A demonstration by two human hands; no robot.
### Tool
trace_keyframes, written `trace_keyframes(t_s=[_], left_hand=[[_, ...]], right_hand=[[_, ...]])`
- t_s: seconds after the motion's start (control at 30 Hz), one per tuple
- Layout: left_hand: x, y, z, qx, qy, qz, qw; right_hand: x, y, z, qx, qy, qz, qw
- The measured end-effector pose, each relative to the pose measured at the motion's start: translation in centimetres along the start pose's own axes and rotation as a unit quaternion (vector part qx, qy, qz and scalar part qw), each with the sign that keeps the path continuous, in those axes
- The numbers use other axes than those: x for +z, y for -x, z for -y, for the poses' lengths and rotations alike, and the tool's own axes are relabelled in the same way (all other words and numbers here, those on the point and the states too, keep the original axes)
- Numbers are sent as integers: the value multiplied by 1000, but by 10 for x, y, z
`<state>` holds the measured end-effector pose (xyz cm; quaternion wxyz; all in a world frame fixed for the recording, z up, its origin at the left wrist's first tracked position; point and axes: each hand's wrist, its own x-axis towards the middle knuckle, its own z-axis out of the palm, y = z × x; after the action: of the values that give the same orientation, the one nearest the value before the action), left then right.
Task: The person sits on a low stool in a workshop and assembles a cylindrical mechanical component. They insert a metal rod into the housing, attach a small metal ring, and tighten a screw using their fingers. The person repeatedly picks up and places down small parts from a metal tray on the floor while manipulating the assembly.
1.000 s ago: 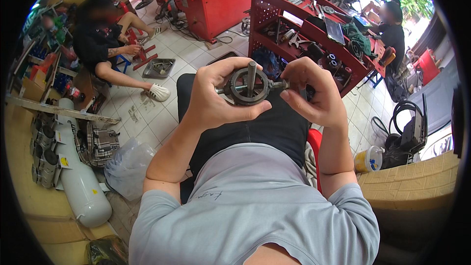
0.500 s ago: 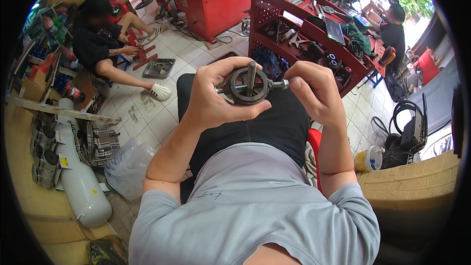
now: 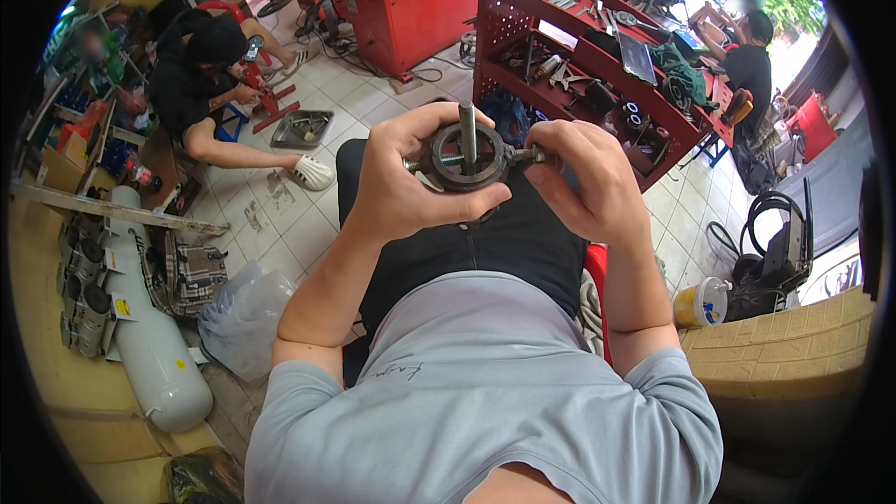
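In front of my lap I hold up a dark metal ring-shaped tool (image 3: 434,166) that looks like a bearing puller. A plain steel rod (image 3: 469,131) stands up through its opening, and a threaded bolt crosses it from side to side. My left hand (image 3: 397,168) is closed round its left side, thumb along the near rim and fingers over the far rim. My right hand (image 3: 593,177) is closed at the other side, thumb and index finger pinching the bolt's end (image 3: 530,156). Its remaining fingers are curled.
A red tool cart (image 3: 495,47) with wrenches and pliers stands ahead right. Ahead left, a person (image 3: 201,75) sits low beside a metal tray (image 3: 303,129). Another person (image 3: 751,61) sits far right. A white cylinder (image 3: 159,345) lies left; a bucket (image 3: 700,303) stands right.
My right hand has moved in and closed on the bolt's end. The ring tool has shifted slightly left, its rod standing more to the left. The person at left has leaned forward.
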<state>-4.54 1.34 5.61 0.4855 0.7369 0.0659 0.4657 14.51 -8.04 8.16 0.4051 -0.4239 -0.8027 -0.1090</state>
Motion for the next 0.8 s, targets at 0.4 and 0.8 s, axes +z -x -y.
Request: trace_keyframes(t_s=[0.4,0.8], left_hand=[[-1,-3,-6,-104,102,41,989],[5,-2,6,-69,63,69,993]], right_hand=[[15,5,-7,-9,-25,-22,999],[28,6,-25,-117,81,-126,982]])
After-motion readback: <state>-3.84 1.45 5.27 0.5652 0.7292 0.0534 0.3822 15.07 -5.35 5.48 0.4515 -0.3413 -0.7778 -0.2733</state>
